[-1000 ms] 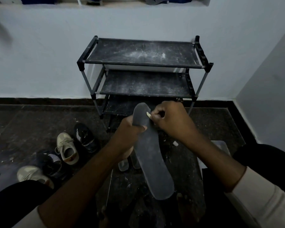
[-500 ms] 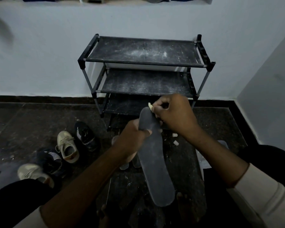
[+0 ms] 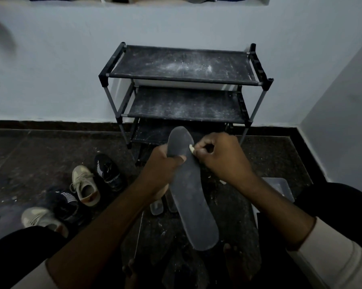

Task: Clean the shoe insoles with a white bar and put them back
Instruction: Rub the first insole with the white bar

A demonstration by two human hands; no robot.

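Down from the tip, the small white bar [image 3: 191,148] has slid to the right edge of the long dark grey foam insole [image 3: 193,205]. The right hand [image 3: 222,159] pinches the bar in curled fingers [image 3: 203,147] so it can rub hard. The left hand [image 3: 163,174] grips the insole near its top, holding it steady above the dark floor [image 3: 40,153].

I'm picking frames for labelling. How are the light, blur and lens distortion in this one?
Head view: dim, bluish light with no glare. In the same view, the insole, left hand and right hand are fairly sharp, while the pale shoe at lower left is smeared. Wide-angle distortion in the head view splays the posts of the shoe rack.
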